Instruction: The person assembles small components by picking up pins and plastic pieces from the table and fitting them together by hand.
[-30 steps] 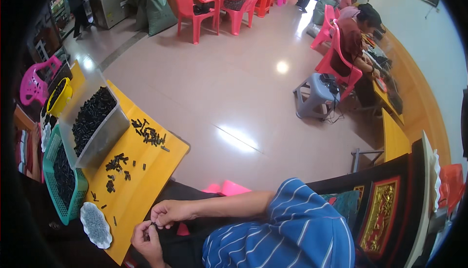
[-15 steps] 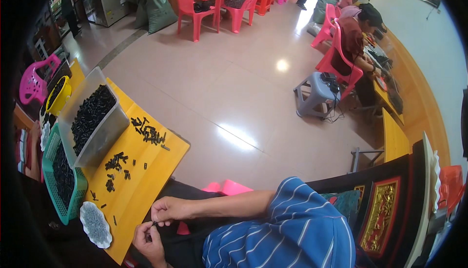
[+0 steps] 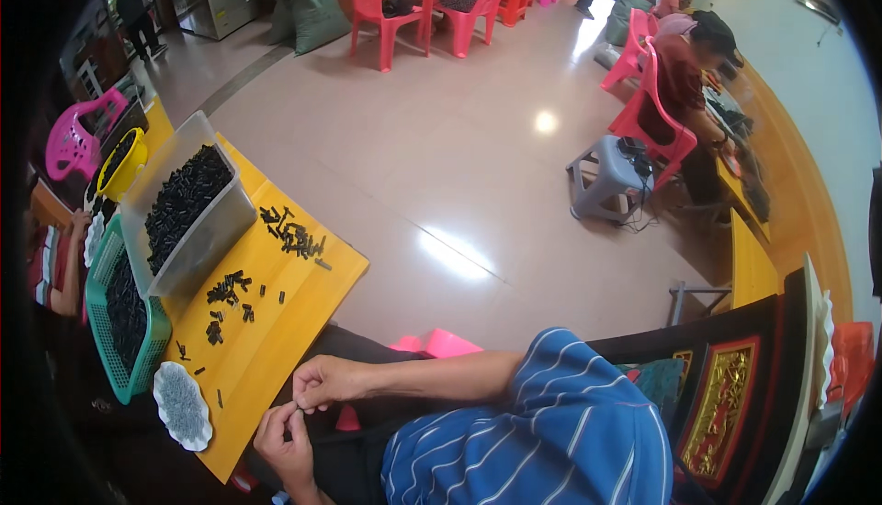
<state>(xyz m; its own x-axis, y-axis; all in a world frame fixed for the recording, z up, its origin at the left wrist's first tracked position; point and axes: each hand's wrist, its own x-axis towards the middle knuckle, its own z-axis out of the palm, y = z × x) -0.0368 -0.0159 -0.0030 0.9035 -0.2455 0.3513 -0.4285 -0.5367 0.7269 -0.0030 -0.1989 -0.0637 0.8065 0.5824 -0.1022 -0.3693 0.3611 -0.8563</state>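
Observation:
My left hand (image 3: 283, 442) is closed in a pinch on a small dark piece (image 3: 299, 408), mostly hidden by the fingers. My right hand (image 3: 323, 382) meets it from above, thumb and fingers pressed together at the same spot; what it grips is too small to make out. Both are held over my lap, just off the yellow table (image 3: 276, 340). On that table lie loose short black tubular pieces (image 3: 228, 288) in small heaps, with another heap (image 3: 294, 235) toward the far corner. A white scalloped dish (image 3: 184, 406) of tiny grey parts sits at the near edge.
A clear plastic bin (image 3: 213, 220) and a green basket (image 3: 156, 340), both full of black pieces, stand left, with a yellow basket (image 3: 129, 163) behind. A grey stool (image 3: 611, 170) and pink chairs (image 3: 390, 13) stand across the floor. Another person (image 3: 684, 82) works at right.
My hands stay pinched together, with the fingertips slightly shifted. The whole view has moved a little, so the table and room appear further right. At the left edge another person's arm shows more.

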